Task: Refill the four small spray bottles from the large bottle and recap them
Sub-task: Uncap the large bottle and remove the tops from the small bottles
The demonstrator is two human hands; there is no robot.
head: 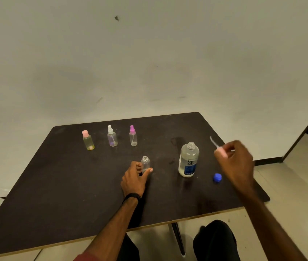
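On dark table (74,185): left hand (133,180) pinching uncapped small bottle (145,162); right hand (234,162) gripping removed sprayer (217,146). Advice: park sprayer clear, steady bottle before pouring from open large bottle (188,160).

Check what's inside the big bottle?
The large bottle is uncapped and holds clear liquid, though its label hides the exact level. Its blue cap lies on the table.
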